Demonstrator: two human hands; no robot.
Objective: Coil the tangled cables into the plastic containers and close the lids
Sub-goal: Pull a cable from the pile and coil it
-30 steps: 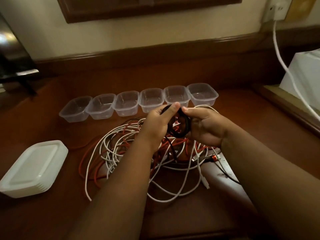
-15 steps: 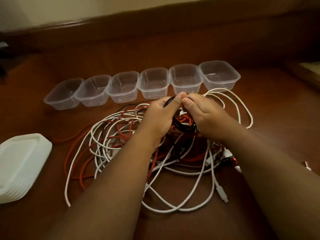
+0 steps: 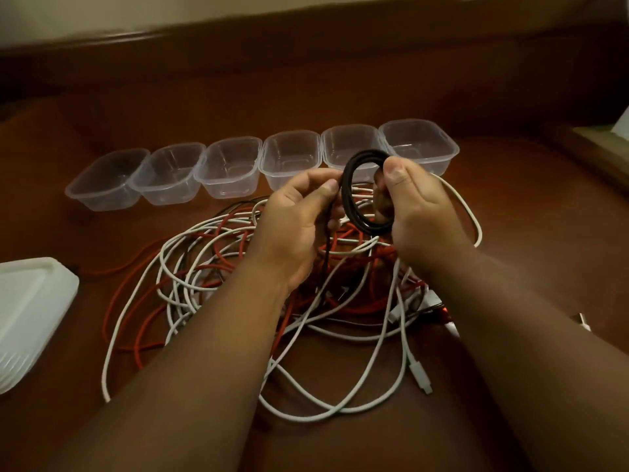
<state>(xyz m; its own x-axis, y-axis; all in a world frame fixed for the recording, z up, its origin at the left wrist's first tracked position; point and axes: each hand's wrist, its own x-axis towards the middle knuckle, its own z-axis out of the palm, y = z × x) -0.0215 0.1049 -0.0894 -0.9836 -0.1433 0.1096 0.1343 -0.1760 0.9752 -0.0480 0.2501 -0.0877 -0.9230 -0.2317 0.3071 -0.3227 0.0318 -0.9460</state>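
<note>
A black cable (image 3: 354,195) is wound into a small upright ring held between both hands, above a tangle of white and orange-red cables (image 3: 211,267) on the wooden table. My right hand (image 3: 422,212) pinches the ring's right side with the thumb on top. My left hand (image 3: 299,219) grips the ring's left side, and a loose black tail hangs down from it into the pile. Several clear plastic containers (image 3: 231,165) stand open in a row just behind the tangle, all with nothing inside.
A stack of white lids (image 3: 27,315) lies at the left edge. White plug ends (image 3: 420,376) trail out at the pile's right. A raised wooden ledge (image 3: 306,32) runs along the back, and a lower shelf edge (image 3: 585,148) sits at the far right.
Both hands have lifted the black coil higher off the pile, and the ring now stands more open and upright. The camera view has tilted down and closer.
</note>
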